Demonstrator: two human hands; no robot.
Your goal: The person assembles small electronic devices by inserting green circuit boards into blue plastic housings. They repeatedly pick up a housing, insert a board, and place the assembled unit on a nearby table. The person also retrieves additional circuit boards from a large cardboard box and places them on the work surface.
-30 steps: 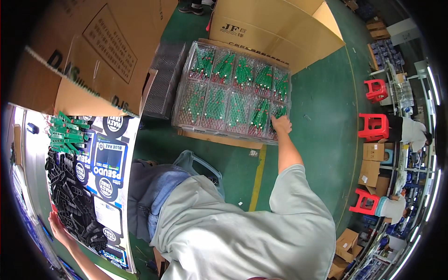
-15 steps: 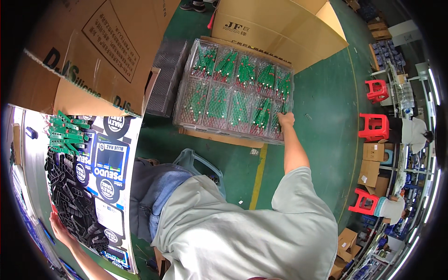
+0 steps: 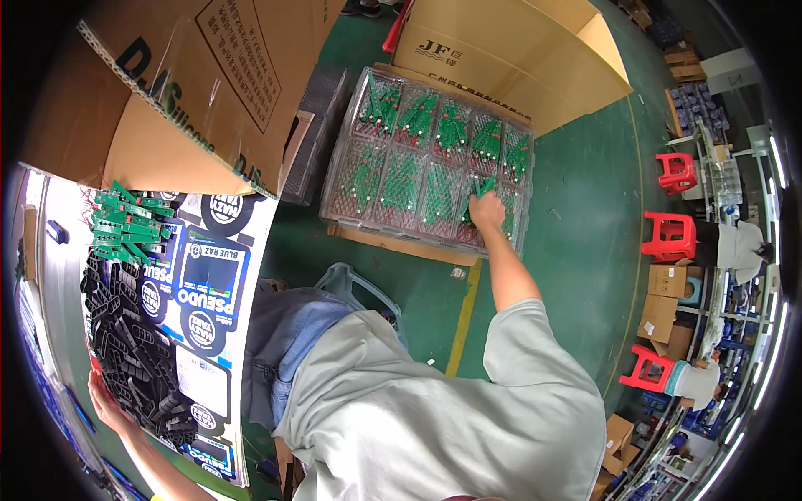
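Note:
My right hand point(image 3: 487, 210) reaches into a clear plastic tray point(image 3: 331, 209) with several compartments, its fingers closed on green circuit boards point(image 3: 482, 187) in the near row, towards the right. Bunches of slim green boards point(image 3: 401, 190) with red wires fill the other compartments. At the left, my left hand point(image 3: 109, 407) rests at the outer edge of the table with its fingers stretched out, beside a heap of black plastic parts point(image 3: 138, 359). Beyond that heap lies a pile of green circuit boards point(image 3: 125, 224) on the printed sheet point(image 3: 200, 376). My left fingertips are partly hidden.
A large cardboard carton point(image 3: 200, 92) stands at the far left of the table; another open carton point(image 3: 510, 58) is behind the tray. Stacked dark trays point(image 3: 313, 138) stand between them. A blue-grey plastic stool point(image 3: 342, 284) is nearby. Red stools point(image 3: 668, 236) and other workers are at right.
My right hand has moved left from the tray's right-end compartment to the neighbouring one and closed on boards there. The view has shifted slightly. My left hand stays at the table edge.

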